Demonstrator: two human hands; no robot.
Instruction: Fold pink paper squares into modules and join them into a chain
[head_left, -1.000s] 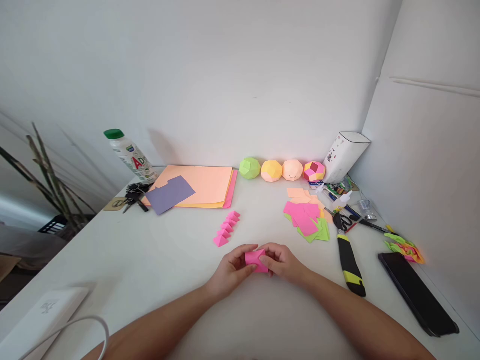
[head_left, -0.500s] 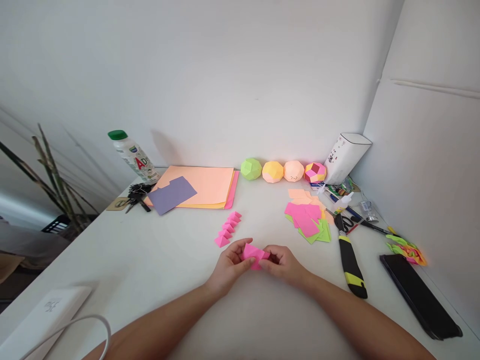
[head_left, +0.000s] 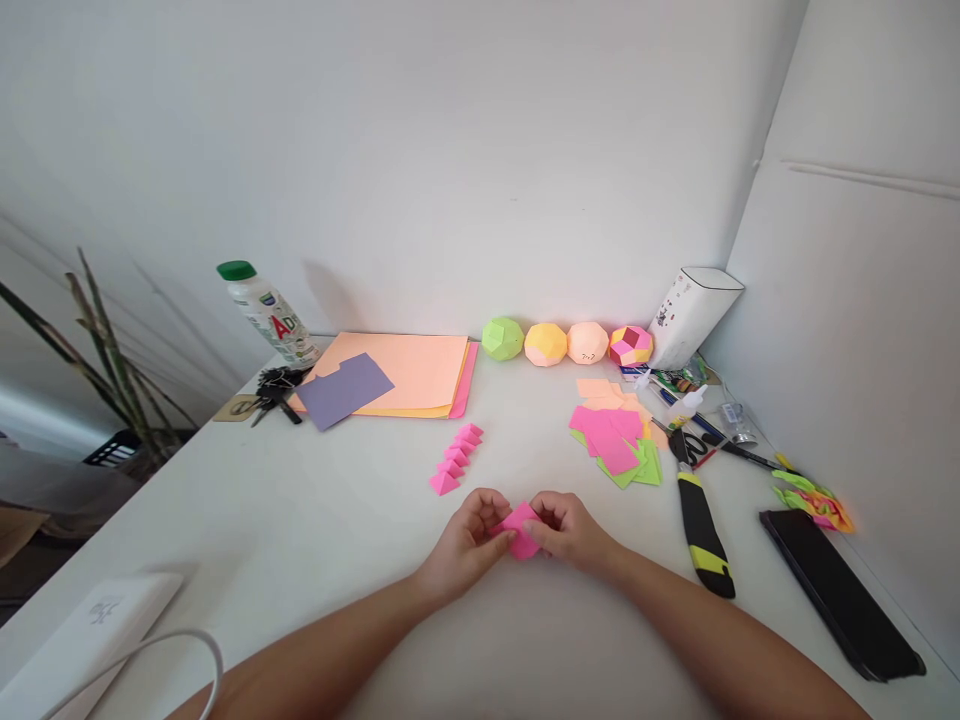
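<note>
Between both hands, low over the white table [head_left: 360, 540], is a small pink piece of paper [head_left: 523, 532]. My left hand [head_left: 471, 540] pinches its left side, thumb in front and fingers curled behind. On the opposite side my right hand [head_left: 571, 532] grips the paper between thumb and bent fingers. The fingertips hide parts of its edges and folds. Just beyond my left hand lies a slanting row of folded pink paper pieces [head_left: 456, 460]. Past my right hand are loose pink paper cutouts [head_left: 611, 435], with green cutouts [head_left: 651, 465] partly under them.
Faceted paper balls, one of them green [head_left: 502, 339], line the wall. Coloured sheets [head_left: 405, 365] and a bottle [head_left: 270, 315] stand at back left. On the right are a black-and-yellow cutter [head_left: 703, 535], scissors [head_left: 694, 447] and a black case [head_left: 840, 595]. A power bank [head_left: 97, 640] with cable lies front left.
The pink paper has been turned and brought slightly lower between my hands. My left hand has shifted a little toward me; its fingers are more curled.
</note>
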